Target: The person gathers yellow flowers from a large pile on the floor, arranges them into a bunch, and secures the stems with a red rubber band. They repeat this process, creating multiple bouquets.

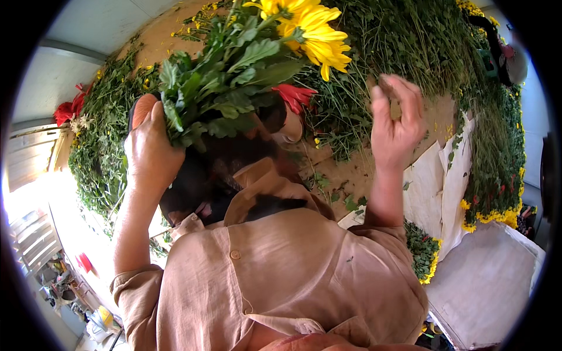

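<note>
My left hand [151, 147] is shut around the lower part of a bunch of yellow chrysanthemums [232, 70]. The bunch slants up and to the right, its broad green leaves hanging over my lap and its large yellow heads [314, 33] at the top. My right hand [399, 120] is raised to the right, apart from the bunch. Its thumb and curled fingers have a gap between them, and I see nothing held there. Beyond it lies a thick heap of cut leafy stems [408, 39]. Red strips [296, 96] show beneath the flower heads.
White sheets [423, 188] lie on the brown floor at right. Bundles of yellow flowers [494, 188] line the far right, above a pale board [483, 281]. A person [507, 61] is at the upper right. More greenery [101, 153] and a red bundle [72, 107] are at left.
</note>
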Motion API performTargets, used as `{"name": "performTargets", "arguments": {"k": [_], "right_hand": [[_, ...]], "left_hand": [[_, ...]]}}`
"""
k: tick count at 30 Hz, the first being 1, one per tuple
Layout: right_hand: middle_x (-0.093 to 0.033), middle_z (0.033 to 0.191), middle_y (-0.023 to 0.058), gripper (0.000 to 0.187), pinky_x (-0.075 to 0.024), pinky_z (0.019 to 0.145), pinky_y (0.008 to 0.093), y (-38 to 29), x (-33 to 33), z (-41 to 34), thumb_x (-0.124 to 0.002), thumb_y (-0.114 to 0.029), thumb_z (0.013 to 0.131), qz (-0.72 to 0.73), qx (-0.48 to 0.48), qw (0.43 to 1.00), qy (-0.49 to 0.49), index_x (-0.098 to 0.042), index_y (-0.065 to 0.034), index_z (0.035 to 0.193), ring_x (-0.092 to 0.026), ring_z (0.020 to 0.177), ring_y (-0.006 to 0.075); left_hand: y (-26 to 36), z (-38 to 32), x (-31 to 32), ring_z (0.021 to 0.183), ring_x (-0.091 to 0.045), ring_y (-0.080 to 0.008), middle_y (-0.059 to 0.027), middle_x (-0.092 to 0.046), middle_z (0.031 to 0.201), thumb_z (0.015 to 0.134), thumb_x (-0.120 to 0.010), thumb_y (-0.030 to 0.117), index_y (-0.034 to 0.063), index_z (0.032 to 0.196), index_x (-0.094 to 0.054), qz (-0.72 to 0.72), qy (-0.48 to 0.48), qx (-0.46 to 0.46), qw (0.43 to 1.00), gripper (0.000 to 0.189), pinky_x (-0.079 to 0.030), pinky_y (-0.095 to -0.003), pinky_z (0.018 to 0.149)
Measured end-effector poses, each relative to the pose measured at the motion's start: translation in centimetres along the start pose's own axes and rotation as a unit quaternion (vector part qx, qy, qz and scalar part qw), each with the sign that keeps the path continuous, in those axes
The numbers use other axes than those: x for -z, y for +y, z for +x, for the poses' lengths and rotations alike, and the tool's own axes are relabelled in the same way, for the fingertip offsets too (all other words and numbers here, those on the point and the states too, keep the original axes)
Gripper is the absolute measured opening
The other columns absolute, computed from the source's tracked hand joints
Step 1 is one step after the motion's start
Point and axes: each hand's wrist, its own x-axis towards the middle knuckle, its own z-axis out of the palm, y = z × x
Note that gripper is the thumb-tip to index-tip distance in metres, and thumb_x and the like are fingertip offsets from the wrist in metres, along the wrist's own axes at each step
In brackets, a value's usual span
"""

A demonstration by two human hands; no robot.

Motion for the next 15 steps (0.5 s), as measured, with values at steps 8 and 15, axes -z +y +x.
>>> {"name": "performTargets", "arguments": {"k": [8,15], "right_hand": [[-0.076,0.096,0.015,0.023,-0.0584,0.079,0.0473,19.9,-12.6,-18.4,-0.074,-0.028,0.091,-0.222,-0.259,0.87,-0.357,-0.079,-0.0129,0.107,-0.074,0.09,0.0369],[-0.076,0.091,0.0149,0.026,-0.0592,0.076,0.0479,23.4,-16.2,-20.9,-0.078,-0.034,0.083,-0.297,-0.375,0.823,-0.305,-0.082,-0.0117,0.097,-0.075,0.087,0.0359]], "left_hand": [[0.3,0.7,-0.4,0.116,-0.069,-0.0426,-0.0215,-0.052,0.155,0.078,-0.076,0.002,0.0111,0.145,-0.057,-0.04,-0.053,0.021,0.998,0.071,-0.057,-0.0438,0.095],[0.4,1.0,-0.6,0.092,-0.07,-0.0476,-0.0234,-0.073,0.103,0.074,-0.084,0.018,0.0063,0.13,-0.06,-0.021,-0.011,0.0,1.0,0.062,-0.056,-0.0518,0.08]]}}
